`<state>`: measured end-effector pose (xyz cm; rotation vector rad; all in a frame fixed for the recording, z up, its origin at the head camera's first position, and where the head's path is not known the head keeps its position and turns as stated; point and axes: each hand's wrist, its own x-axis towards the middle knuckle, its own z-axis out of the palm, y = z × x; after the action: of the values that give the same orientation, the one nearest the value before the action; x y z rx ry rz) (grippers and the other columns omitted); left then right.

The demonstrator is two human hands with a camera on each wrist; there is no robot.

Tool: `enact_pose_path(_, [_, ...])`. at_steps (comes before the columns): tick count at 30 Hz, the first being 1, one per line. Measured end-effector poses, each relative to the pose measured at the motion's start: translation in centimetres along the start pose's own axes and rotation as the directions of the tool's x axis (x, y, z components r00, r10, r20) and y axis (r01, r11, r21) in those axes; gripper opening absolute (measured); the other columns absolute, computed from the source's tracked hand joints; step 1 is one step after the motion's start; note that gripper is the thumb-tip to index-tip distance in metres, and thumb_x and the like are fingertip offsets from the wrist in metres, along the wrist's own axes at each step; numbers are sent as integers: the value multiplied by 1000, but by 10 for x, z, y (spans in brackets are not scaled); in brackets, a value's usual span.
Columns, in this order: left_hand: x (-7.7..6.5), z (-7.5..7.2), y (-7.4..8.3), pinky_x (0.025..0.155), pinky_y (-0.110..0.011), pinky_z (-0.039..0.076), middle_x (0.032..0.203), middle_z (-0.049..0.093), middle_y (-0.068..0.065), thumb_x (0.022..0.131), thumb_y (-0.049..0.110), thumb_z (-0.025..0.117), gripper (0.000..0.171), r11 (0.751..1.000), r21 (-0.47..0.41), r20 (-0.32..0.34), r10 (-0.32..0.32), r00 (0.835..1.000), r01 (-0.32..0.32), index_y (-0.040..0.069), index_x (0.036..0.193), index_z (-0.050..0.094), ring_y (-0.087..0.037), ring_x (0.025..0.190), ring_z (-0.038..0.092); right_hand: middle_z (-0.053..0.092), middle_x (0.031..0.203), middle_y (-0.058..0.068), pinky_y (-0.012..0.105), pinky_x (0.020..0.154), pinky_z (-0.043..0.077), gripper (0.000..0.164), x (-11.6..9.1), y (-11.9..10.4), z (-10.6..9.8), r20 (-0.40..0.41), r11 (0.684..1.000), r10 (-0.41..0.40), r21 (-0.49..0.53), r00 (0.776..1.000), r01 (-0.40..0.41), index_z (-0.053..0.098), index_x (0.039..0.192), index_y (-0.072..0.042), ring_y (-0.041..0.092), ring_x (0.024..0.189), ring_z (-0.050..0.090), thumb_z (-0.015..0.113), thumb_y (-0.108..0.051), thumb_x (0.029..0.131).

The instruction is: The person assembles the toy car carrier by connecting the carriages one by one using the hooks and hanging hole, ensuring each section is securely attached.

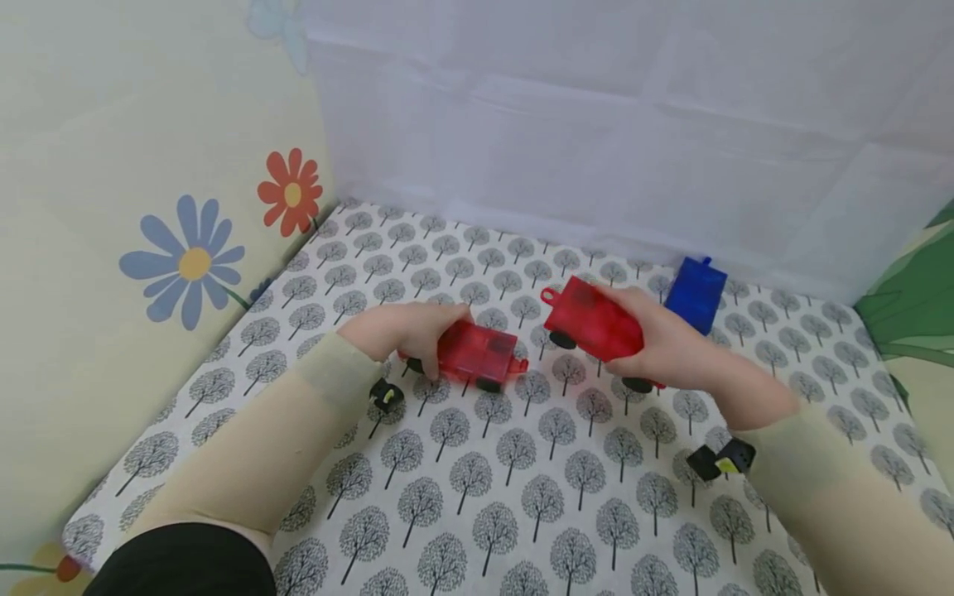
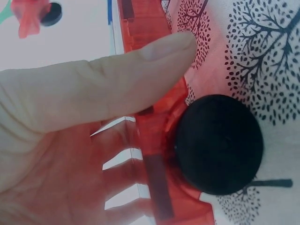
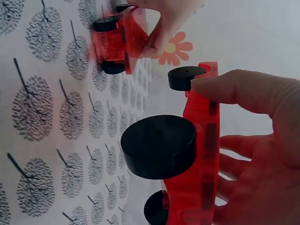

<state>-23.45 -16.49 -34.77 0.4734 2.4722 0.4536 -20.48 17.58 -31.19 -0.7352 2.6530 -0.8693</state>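
Both hands are occupied: the left hand grips one red toy wagon by its left end, thumb along the near side and fingers behind the translucent body; the right hand grips a second red wagon by its right end, thumb on the near side, fingers on the far side. Both wagons are over the middle of the tabletop, the second farther right, its body tilted and its loop pointing left. The first wagon's small end piece points right, toward the second; the two are near but apart, with tree-print cloth showing between them. Whether the wheels touch the cloth, I cannot tell for either. Surroundings: a blue wagon-like piece lies just beyond the right hand, its lower edge partly hidden by it, close to the white sheet hung at the back. On the left stands a pale wall printed with a blue flower and a red flower; green leaves show at far right. Obstructions to viewing: the hands cover the outer ends of both red wagons, and beige sleeves cross the near cloth.
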Motion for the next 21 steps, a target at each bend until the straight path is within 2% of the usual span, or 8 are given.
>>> enact_pose_path(3, [0,-1,0,82,-39,51,120,58,-4,61,3,90,85,1000,-1,3,0,1000,0,23,132,48,-24,107,55,42,143,14,48,81,53,96,-4,4,9,17,1000,-23,2,1000,23,28,157,-15,34,114,48,80,-6,77])
enact_pose_path(11, [0,-1,-1,92,-43,47,121,58,-4,61,1,89,86,1000,-13,6,13,1000,-12,21,133,48,-24,110,54,46,140,13,43,82,52,99,-8,15,36,82,998,-54,14,995,53,31,156,-15,30,111,50,82,-2,72])
enact_pose_path(16, [-1,-1,-1,90,-42,48,121,58,-5,61,0,89,86,1000,-17,-1,23,1000,-23,20,133,48,-25,110,54,44,146,12,44,85,50,100,-5,19,44,95,997,-73,-7,993,74,32,156,-15,28,115,49,84,-3,70])
enact_pose_path(21, [0,1,-3,92,-43,47,121,58,-5,61,-1,89,85,999,-12,-3,32,999,-32,19,133,48,-24,110,54,43,147,13,43,85,50,99,-2,21,49,119,996,-86,1,989,87,32,155,-11,29,117,49,82,-1,69])
